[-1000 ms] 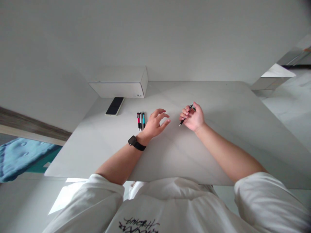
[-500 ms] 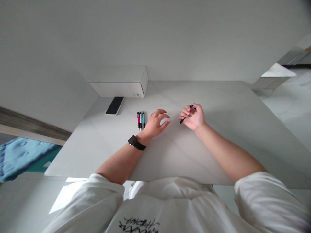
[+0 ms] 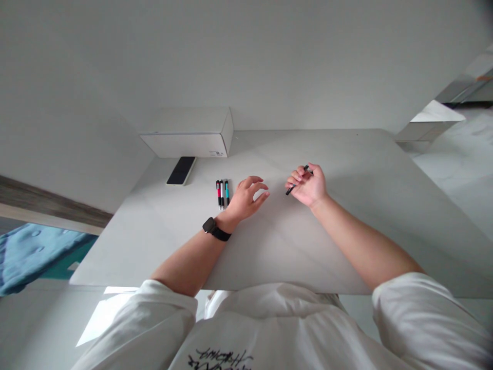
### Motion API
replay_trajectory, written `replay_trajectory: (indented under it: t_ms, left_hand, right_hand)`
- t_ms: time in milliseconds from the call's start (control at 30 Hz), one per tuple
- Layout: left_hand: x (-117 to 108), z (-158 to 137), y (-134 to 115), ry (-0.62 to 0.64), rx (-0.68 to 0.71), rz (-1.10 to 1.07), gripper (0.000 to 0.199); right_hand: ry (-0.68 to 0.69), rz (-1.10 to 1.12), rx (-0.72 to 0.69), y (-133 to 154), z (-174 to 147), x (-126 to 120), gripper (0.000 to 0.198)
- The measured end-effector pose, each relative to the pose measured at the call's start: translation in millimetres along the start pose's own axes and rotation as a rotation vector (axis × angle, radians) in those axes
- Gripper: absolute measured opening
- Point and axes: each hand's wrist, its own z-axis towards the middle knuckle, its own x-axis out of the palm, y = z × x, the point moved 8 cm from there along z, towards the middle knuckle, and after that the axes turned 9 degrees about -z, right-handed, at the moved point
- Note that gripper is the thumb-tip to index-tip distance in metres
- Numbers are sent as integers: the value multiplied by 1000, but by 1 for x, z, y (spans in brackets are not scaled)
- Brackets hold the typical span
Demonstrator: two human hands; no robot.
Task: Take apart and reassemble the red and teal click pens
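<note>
My right hand is closed around a black pen, palm turned up above the table. One dark end of the pen sticks out below the fingers toward the lower left; the other shows near the thumb, and its middle is hidden. With fingers curved and apart, my left hand is over the table and holds nothing. Just left of it lie a red-and-black pen, a white-and-black pen and a teal-and-black pen, side by side.
A white box stands against the wall at the table's back left. In front of it lies a phone, dark screen up. The pale table reaches to my body, and a blue cushion is beyond its left side.
The thin pale tip at the pen's lower end no longer shows; that end now looks blunt and dark. Both hands hold nearly the same place, and the view has shifted slightly.
</note>
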Motion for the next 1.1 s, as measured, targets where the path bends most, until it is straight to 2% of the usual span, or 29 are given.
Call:
replay_trajectory:
  t_ms: [367, 500, 600, 733, 800, 867, 1000, 1100]
  left_hand:
    - [0, 0, 2, 8, 10, -4, 23]
    - [1, -1, 5, 13, 9, 0, 23]
    - [1, -1, 6, 13, 9, 0, 23]
    - [2, -1, 6, 17, 12, -7, 23]
    - [2, -2, 7, 18, 12, -7, 22]
    - [3, -2, 8, 21, 11, -7, 22]
    - [3, -2, 8, 22, 10, -7, 22]
    - [3, -2, 9, 26, 11, -3, 21]
  right_hand:
    - [-26, 21, -42, 20, 2, -10, 40]
    - [-48, 49, -136, 48, 4, -22, 43]
    - [-123, -29, -169, 76, 6, -38, 41]
    - [-223, -205, -237, 115, 12, -66, 21]
    - [-292, -351, -328, 132, 13, -83, 12]
    - [-382, -598, -392, 143, 13, -102, 11]
    - [-476, -1273, -315, 137, 23, -132, 14]
    - [-477, -1689, -180, 118, 32, -145, 13]
